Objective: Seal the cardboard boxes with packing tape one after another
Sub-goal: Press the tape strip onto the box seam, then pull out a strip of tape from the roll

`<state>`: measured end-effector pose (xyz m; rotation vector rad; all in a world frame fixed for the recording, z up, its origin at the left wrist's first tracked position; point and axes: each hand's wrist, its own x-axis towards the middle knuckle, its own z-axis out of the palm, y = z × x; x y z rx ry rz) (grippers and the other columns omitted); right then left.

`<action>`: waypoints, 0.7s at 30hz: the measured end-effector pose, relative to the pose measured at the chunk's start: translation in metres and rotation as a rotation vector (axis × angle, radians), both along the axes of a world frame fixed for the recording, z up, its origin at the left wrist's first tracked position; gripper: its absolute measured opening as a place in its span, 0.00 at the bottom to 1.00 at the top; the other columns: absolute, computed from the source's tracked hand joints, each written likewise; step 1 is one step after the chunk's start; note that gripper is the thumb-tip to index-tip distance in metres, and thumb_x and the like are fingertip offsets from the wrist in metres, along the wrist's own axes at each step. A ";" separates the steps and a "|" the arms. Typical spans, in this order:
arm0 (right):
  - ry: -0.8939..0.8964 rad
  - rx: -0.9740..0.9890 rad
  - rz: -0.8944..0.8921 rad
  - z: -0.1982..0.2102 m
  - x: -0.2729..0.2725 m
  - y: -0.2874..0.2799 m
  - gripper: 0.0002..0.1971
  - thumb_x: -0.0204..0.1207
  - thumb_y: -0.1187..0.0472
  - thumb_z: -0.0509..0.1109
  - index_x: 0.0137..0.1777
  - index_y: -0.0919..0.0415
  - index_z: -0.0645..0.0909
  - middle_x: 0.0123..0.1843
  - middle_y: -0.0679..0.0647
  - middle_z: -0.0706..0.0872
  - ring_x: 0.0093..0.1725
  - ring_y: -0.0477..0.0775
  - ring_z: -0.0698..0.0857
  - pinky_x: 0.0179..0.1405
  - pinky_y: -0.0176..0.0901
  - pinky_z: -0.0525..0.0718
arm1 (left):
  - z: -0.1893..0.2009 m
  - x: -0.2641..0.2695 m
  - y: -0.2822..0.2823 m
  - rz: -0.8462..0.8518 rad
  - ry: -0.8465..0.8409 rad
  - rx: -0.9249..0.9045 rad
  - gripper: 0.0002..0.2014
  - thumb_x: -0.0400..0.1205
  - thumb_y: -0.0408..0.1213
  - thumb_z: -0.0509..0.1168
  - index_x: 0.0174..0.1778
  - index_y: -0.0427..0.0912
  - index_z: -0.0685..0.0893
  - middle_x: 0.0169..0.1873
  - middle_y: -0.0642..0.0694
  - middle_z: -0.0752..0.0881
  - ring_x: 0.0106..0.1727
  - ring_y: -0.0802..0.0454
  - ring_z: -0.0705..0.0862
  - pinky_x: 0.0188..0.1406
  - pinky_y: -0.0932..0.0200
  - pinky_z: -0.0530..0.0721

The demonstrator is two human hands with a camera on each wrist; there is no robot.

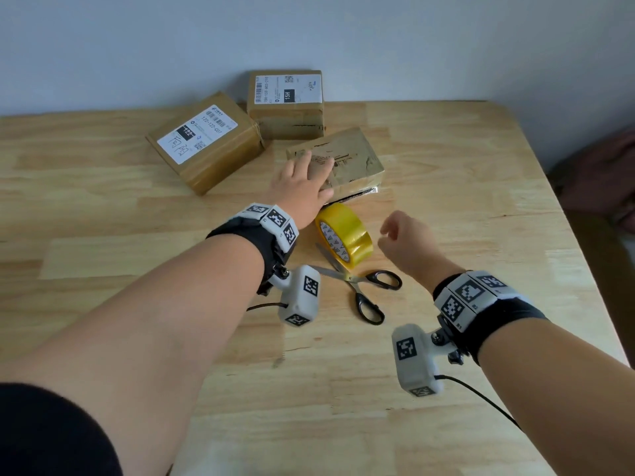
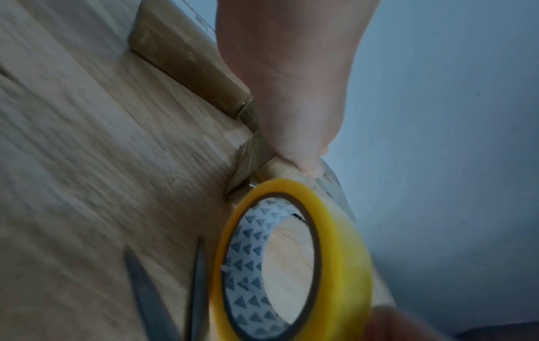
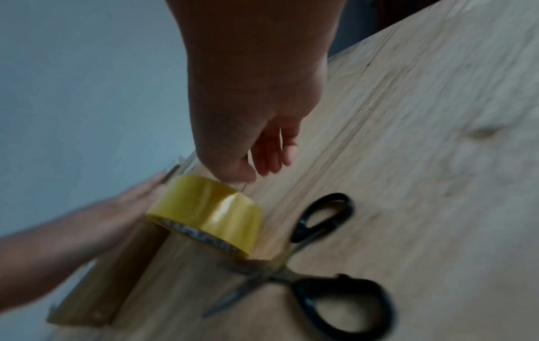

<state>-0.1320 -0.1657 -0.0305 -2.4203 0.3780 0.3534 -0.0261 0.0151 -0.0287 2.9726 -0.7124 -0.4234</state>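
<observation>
Left hand (image 1: pixel 304 187) flat, fingers spread, pressing box (image 1: pixel 347 159); right hand (image 1: pixel 407 240) loosely curled, empty, beside tape roll (image 1: pixel 345 235).

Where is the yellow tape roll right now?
In the head view the yellow tape roll stands on edge mid-table, just in front of the box under the left hand, with the scissors on its near side.

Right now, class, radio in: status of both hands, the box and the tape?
Left hand flat on nearest box. Right hand empty, hovering beside tape roll. Scissors lie open by the roll.
</observation>
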 end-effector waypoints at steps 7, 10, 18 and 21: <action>0.213 -0.381 0.413 -0.037 -0.052 0.012 0.31 0.71 0.45 0.75 0.69 0.57 0.69 0.65 0.55 0.74 0.65 0.58 0.75 0.67 0.52 0.73 | 0.012 -0.037 0.010 0.119 0.036 -0.164 0.27 0.88 0.50 0.47 0.83 0.46 0.55 0.83 0.40 0.53 0.82 0.37 0.53 0.78 0.43 0.56; 0.161 -0.403 0.406 -0.043 -0.060 0.012 0.26 0.77 0.52 0.72 0.69 0.59 0.67 0.65 0.57 0.77 0.65 0.60 0.77 0.65 0.50 0.72 | 0.015 -0.053 0.019 0.175 0.052 -0.201 0.26 0.88 0.50 0.49 0.82 0.45 0.60 0.82 0.39 0.55 0.81 0.36 0.54 0.77 0.43 0.58; 0.109 -0.501 0.394 -0.006 -0.068 -0.032 0.18 0.83 0.60 0.62 0.72 0.55 0.69 0.61 0.55 0.83 0.56 0.59 0.82 0.55 0.44 0.74 | 0.027 -0.064 0.019 0.314 0.154 -0.331 0.26 0.88 0.49 0.52 0.81 0.42 0.62 0.79 0.36 0.60 0.79 0.38 0.59 0.75 0.43 0.64; 0.153 -0.562 0.303 0.013 -0.062 -0.059 0.14 0.83 0.57 0.62 0.67 0.55 0.73 0.60 0.54 0.79 0.53 0.57 0.81 0.61 0.50 0.75 | 0.031 -0.061 0.007 0.385 0.270 -0.445 0.27 0.87 0.50 0.52 0.82 0.47 0.60 0.77 0.36 0.62 0.78 0.41 0.64 0.71 0.48 0.68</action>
